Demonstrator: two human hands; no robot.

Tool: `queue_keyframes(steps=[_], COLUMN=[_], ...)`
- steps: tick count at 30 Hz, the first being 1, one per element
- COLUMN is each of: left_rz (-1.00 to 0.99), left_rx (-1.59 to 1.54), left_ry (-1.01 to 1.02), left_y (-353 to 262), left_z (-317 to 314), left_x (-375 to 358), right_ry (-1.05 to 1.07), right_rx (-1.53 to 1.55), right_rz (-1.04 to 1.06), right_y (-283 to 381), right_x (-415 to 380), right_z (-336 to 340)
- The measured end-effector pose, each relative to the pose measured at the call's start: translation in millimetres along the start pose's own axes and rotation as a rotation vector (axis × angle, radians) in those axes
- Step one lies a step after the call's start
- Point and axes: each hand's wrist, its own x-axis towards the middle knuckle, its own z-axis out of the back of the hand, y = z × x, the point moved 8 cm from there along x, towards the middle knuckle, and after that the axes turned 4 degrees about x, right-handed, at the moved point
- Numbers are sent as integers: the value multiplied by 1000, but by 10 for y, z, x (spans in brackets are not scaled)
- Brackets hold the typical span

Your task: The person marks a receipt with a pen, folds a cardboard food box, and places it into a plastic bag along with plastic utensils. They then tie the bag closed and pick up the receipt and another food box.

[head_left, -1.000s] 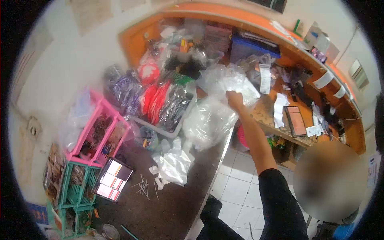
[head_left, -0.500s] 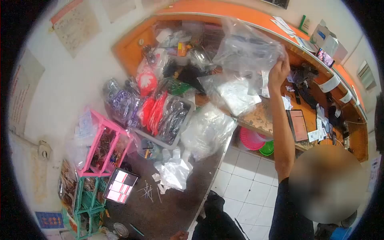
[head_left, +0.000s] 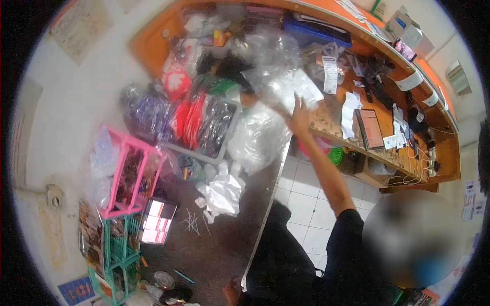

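My right hand (head_left: pixel 301 121) reaches over the bench edge, its fingers stretched out against a clear plastic bag (head_left: pixel 278 84) with a white packet inside. Just below the fingers lies another crumpled clear plastic bag (head_left: pixel 259 136), puffed up beside the grey bin (head_left: pixel 224 148). A larger clear bag (head_left: pixel 273 47), smeared by motion, sits behind on the orange counter. Down at the near table edge rests my left hand (head_left: pixel 233 291), fingers curled with nothing visible in them and partly cut off by the frame. Closest to it is a thin teal pen (head_left: pixel 184 276).
Red and dark plastic-wrapped goods fill the grey bin. A pink crate (head_left: pixel 122 171) stacks on green baskets (head_left: pixel 120 255) at left, beside a tablet (head_left: pixel 157 222). White sticks (head_left: pixel 192 222) and a silvery bag (head_left: pixel 224 194) lie on the table. Another tablet (head_left: pixel 371 129) and papers (head_left: pixel 351 115) are right.
My right hand has come down and left from the large clear bag, which it has let go of. A blue tray at the back now shows. The view has shifted; more of my left hand shows.
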Motion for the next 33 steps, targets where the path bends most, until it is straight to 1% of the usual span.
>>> queue_keyframes(steps=[1,2,3,4,6,7,8,10,11,12,13,14,15,16,17,18,19,20,21,23,24,25,26,28,29,30,32,33], left_rz=[-26,-197,-389,-461,-602,-614,-626,-595,-655,-708,-741,-777,-837,-901,-1007,-996,-995,-959,-934,-851,-791,-724,-654,-950,-882,-816,-613,-452], left_rx=[108,-92,-97,-82,-48,-118,-190,-151,-174,-196,-185,-169,-138,-111,140,274,317,349,490,667,698,656,620,534,463,388,329,275], left_ry=[-24,-165,-307,-362,-451,-370,-288,-256,-277,-292,-346,-397,-464,-536,-683,-793,-865,-860,-925,-1044,-1098,-1112,-1123,-1477,-1384,-1292,-1579,-1622], left_y=[-54,-553,-1015,-1394,-2174,-2573,-3002,-3887,-4383,-4863,-5350,-5830,-6263,-6713,-7195,-7613,-8030,-8310,-8534,-8722,-8699,-8744,-8732,-8431,-8248,-8098,-7743,-7699], left_z=[43,442,793,964,1241,1333,1404,1479,1508,1519,1565,1622,1676,1734,1866,2017,2273,2439,2589,3068,3340,3651,3967,4614,4983,5329,5929,6151], left_x=[160,12,-34,56,172,297,417,739,861,962,1025,1107,1211,1339,1431,1607,1728,2009,2321,3048,3355,3336,3289,3471,3540,3565,3366,3104], right_ry=[-56,-97,-136,-167,-445,-573,-341,132,550,204,108,235,235,152,144,32,-71,12,163,286,350,458,478,509,512,577,713,633], right_rx=[111,251,395,538,665,651,672,681,401,36,249,610,867,1095,1086,874,555,409,263,138,77,-21,-46,-91,-101,-70,-16,18], right_rz=[-21,-103,-184,-268,-304,-407,-222,140,354,740,710,522,328,121,-73,-131,-31,25,97,273,370,444,446,442,404,388,358,376], right_y=[-176,-357,-525,-717,-807,-925,-676,-93,391,738,825,800,564,207,-195,-587,-822,-1013,-1245,-1427,-1454,-1461,-1452,-1369,-1375,-1403,-1479,-1468], right_x=[-144,-59,79,223,786,1102,1444,1934,2018,1825,1707,1633,1535,1429,1319,1238,1246,1297,1283,1264,1247,1242,1268,1332,1358,1345,1268,1272], right_z=[-167,-262,-347,-467,-640,-847,-1067,-1478,-1396,-1019,-701,-315,-187,-160,-232,-220,-106,-173,-370,-593,-683,-775,-760,-697,-689,-788,-1022,-1016])
